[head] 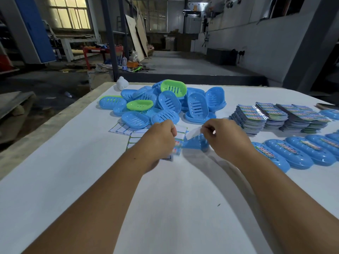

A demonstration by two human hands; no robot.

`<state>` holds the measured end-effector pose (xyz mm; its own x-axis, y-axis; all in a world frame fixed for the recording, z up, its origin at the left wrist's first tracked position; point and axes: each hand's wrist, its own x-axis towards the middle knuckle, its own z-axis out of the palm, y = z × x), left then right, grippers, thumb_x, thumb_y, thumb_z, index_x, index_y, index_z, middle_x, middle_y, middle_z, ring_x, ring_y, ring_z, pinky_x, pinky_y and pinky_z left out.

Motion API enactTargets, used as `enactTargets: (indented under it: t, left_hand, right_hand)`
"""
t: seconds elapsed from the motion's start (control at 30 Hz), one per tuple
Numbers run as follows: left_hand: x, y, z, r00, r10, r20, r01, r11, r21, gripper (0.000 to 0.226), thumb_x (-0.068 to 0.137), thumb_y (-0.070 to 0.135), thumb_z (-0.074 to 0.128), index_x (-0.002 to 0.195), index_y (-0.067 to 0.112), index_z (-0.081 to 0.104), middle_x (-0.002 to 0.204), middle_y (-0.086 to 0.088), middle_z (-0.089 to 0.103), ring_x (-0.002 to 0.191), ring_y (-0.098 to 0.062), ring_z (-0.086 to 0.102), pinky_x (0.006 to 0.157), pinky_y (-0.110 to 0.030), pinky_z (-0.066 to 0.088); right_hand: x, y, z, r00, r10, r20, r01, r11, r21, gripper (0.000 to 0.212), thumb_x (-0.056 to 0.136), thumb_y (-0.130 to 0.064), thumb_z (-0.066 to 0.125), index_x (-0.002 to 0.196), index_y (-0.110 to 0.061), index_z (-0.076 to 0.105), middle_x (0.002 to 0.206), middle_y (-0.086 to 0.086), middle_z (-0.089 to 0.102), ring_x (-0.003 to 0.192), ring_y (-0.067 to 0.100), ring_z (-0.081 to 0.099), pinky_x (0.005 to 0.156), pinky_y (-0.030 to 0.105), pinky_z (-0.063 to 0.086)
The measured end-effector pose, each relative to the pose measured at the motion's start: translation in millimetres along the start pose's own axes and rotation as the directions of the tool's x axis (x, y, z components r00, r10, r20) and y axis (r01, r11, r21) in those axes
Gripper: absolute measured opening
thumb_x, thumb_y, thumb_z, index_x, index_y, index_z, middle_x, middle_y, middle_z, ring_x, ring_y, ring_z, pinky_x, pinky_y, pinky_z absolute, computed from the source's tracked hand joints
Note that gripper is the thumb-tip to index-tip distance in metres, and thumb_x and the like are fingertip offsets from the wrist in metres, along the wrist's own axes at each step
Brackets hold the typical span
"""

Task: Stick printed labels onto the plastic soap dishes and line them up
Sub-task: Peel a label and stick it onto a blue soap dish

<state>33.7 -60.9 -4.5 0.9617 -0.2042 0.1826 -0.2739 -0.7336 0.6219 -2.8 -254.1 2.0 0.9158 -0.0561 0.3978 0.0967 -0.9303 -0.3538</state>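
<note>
Where the white counter [73, 180] begins at the left, empty label backing sheets [119, 128] lie flat, just in front of a loose heap of blue soap dishes [165, 103] with a few green dishes [173, 87] mixed in. Both hands work close together in front of that heap. The left hand [159, 138] is curled, its fingers pinched on a printed label sheet [178, 143] that is blurred under it. Just beside it a blue dish [195, 142] sits on the counter between the two hands. The right hand [225, 136] pinches a pale, translucent strip [192, 132] over that dish; whether it is a label or peeled backing I cannot tell. Farther right, stacks of printed labels [275, 116] stand on the counter, and nearer the edge a row of labelled blue dishes [300, 153] lies side by side, touching.
</note>
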Motion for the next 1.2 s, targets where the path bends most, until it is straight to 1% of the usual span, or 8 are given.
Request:
enactTargets:
  t: [0.17, 0.27, 0.4, 0.6, 0.73, 0.87, 1.0, 1.2]
  left_hand:
    - [0, 0, -1, 0.987, 0.108, 0.120, -0.122, 0.986, 0.112, 0.039, 0.083, -0.003, 0.042, 0.075, 0.036, 0.045, 0.091, 0.009, 0.042, 0.075, -0.008, 0.048, 0.053, -0.015, 0.031]
    - [2, -4, -7, 0.996, 0.085, 0.018, -0.087, 0.989, 0.123, 0.035, 0.086, -0.001, 0.042, 0.078, 0.032, 0.050, 0.094, 0.005, 0.046, 0.078, -0.012, 0.050, 0.057, -0.016, 0.038]
    - [1, -9, -20, 0.978, -0.017, -0.207, 0.099, 0.914, 0.393, 0.017, 0.091, 0.013, 0.045, 0.097, 0.017, 0.061, 0.100, -0.006, 0.059, 0.084, -0.028, 0.055, 0.071, -0.035, 0.046]
    - [-4, -12, -22, 0.986, -0.061, -0.158, 0.147, 0.773, 0.617, 0.019, 0.089, 0.032, 0.053, 0.102, 0.026, 0.064, 0.111, -0.002, 0.059, 0.107, -0.027, 0.052, 0.079, -0.035, 0.040]
    - [-7, 7, -16, 0.989, -0.029, -0.146, 0.049, 0.990, 0.135, 0.011, 0.080, 0.034, 0.064, 0.075, 0.027, 0.070, 0.078, 0.009, 0.068, 0.081, -0.015, 0.063, 0.066, -0.025, 0.047]
    - [-14, 25, 1, 1.000, 0.028, 0.008, -0.023, 0.926, -0.376, 0.010, 0.076, 0.032, 0.070, 0.071, 0.027, 0.076, 0.055, 0.006, 0.063, 0.053, -0.005, 0.051, 0.053, -0.020, 0.041]
    - [-13, 25, 6, 0.999, 0.050, 0.021, -0.034, 0.876, -0.480, 0.008, 0.079, 0.030, 0.071, 0.073, 0.029, 0.076, 0.061, 0.005, 0.060, 0.051, -0.006, 0.045, 0.047, -0.016, 0.037]
    - [-12, 24, 5, 0.999, 0.031, 0.023, -0.014, 0.853, -0.522, 0.018, 0.087, 0.026, 0.074, 0.070, 0.032, 0.076, 0.074, 0.010, 0.075, 0.066, 0.005, 0.063, 0.066, -0.014, 0.048]
  right_hand:
    - [4, 9, -2, 0.993, -0.012, -0.118, 0.000, 0.995, -0.104, 0.016, 0.099, -0.023, 0.051, 0.096, -0.023, 0.066, 0.095, -0.002, 0.068, 0.086, 0.027, 0.060, 0.066, 0.034, 0.045]
    - [4, 10, -4, 0.981, 0.060, -0.184, -0.065, 0.998, -0.021, 0.019, 0.096, -0.026, 0.053, 0.089, -0.018, 0.069, 0.087, 0.000, 0.071, 0.081, 0.028, 0.062, 0.066, 0.037, 0.052]
    - [1, -2, -2, 0.987, 0.151, -0.064, -0.133, 0.965, 0.228, 0.024, 0.084, -0.027, 0.061, 0.066, -0.014, 0.069, 0.062, -0.001, 0.068, 0.063, 0.018, 0.062, 0.059, 0.031, 0.052]
    - [-1, -10, -1, 0.978, 0.207, 0.011, -0.198, 0.916, 0.349, 0.020, 0.078, -0.029, 0.065, 0.063, -0.017, 0.067, 0.059, -0.007, 0.066, 0.057, 0.007, 0.057, 0.055, 0.025, 0.043]
    - [-1, -14, 0, 0.977, 0.212, -0.014, -0.195, 0.918, 0.346, 0.017, 0.076, -0.029, 0.067, 0.064, -0.017, 0.068, 0.057, -0.010, 0.065, 0.058, 0.008, 0.059, 0.055, 0.025, 0.044]
    - [-3, -16, 1, 0.983, 0.177, -0.041, -0.148, 0.910, 0.387, 0.019, 0.073, -0.030, 0.070, 0.061, -0.017, 0.064, 0.055, -0.012, 0.063, 0.051, 0.004, 0.051, 0.053, 0.024, 0.041]
    - [-2, -15, -1, 0.983, 0.172, -0.063, -0.130, 0.897, 0.422, 0.020, 0.073, -0.031, 0.072, 0.060, -0.018, 0.063, 0.053, -0.013, 0.060, 0.049, 0.002, 0.049, 0.050, 0.021, 0.038]
    - [-1, -12, 1, 0.987, 0.151, -0.061, -0.109, 0.890, 0.443, 0.022, 0.074, -0.031, 0.074, 0.061, -0.016, 0.064, 0.050, -0.016, 0.058, 0.047, 0.002, 0.048, 0.045, 0.013, 0.037]
